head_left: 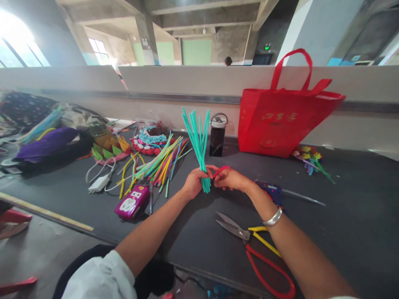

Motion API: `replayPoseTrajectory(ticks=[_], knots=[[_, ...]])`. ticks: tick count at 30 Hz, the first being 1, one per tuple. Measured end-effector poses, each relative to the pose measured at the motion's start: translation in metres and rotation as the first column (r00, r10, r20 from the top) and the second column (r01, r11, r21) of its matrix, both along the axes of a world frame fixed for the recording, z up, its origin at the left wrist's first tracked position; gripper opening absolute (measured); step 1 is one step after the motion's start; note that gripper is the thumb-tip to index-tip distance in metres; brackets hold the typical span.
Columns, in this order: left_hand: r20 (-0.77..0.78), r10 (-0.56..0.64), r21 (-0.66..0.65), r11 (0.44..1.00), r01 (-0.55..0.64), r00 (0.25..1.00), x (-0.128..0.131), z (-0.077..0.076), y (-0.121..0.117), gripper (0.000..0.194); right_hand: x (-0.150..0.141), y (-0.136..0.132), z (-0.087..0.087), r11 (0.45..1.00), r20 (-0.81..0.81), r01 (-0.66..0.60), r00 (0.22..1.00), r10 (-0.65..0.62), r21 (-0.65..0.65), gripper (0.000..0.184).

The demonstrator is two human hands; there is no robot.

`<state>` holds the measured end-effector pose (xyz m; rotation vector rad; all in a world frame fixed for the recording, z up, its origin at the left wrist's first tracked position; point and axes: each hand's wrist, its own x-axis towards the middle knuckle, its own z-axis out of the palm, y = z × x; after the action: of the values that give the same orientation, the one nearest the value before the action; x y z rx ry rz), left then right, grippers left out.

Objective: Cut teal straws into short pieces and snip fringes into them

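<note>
L hand [193, 182] fingers: clamped round the lower part of a bundle of turquoise pipe cleaners [201, 151], a fingertip stretched twd the R hand. R hand [232, 179] fingers: together, apparently pinching a small red fuzzy piece [222, 169] just beside the bundle; it's mostly hidden, so can't tell its shape or if it touches the stems.

Tip (my judgement): firm L grip at the waist so no stem slips, butts level, R pinch light so the fuzz isn't crushed.

Bundle is held above the worktop [187, 232], approx mid-view. Long axis nr vertical, top leaning slightly to the L; upper ends fan out & point up, short butts point down below the L fingers.

Further out: shears [240, 233] nr the R forearm [280, 236], blades slightly apart, tips away & to the L; blue glue gun [274, 192] partly behind that arm, w/ a glue stick [304, 197]. L side: loose multicolour pipe cleaners [165, 162], purple box [132, 202]. Behind: lidded tumbler [217, 139], red tote bag [274, 124].
</note>
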<state>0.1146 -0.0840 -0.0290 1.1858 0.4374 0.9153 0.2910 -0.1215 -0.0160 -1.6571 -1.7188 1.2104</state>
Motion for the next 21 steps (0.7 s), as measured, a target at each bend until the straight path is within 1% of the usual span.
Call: replayPoseTrajectory(ticks=[3, 7, 11, 14, 18, 21], knots=[[0.024, -0.018, -0.033, 0.999, 0.019, 1.0, 0.0, 0.001, -0.001, 0.015, -0.005, 0.0, -0.001, 1.0, -0.025, -0.023, 0.999, 0.023, 0.005, 0.013], [0.04, -0.025, -0.07, 0.997, 0.028, 0.999, 0.001, 0.002, -0.001, 0.014, -0.011, 0.001, -0.003, 0.999, -0.06, -0.015, 0.998, 0.018, 0.052, 0.012], [0.044, -0.024, -0.061, 0.998, 0.027, 0.999, 0.002, 0.003, -0.002, 0.014, -0.014, 0.004, -0.008, 0.996, -0.093, -0.016, 0.995, 0.024, 0.09, 0.014], [0.041, -0.023, -0.066, 0.997, 0.026, 0.999, 0.003, 0.003, -0.003, 0.013, -0.014, 0.006, -0.013, 0.994, -0.111, -0.041, 0.992, 0.052, 0.099, 0.014], [0.05, -0.051, -0.075, 0.996, 0.055, 0.997, 0.004, 0.004, -0.005, 0.012, -0.014, 0.007, -0.02, 0.994, -0.105, -0.061, 0.992, 0.071, 0.095, 0.012], [0.056, -0.069, -0.076, 0.994, 0.074, 0.996, 0.004, 0.003, -0.005, 0.012, -0.015, 0.006, -0.022, 0.992, -0.092, -0.06, 0.993, 0.07, 0.109, 0.009]])
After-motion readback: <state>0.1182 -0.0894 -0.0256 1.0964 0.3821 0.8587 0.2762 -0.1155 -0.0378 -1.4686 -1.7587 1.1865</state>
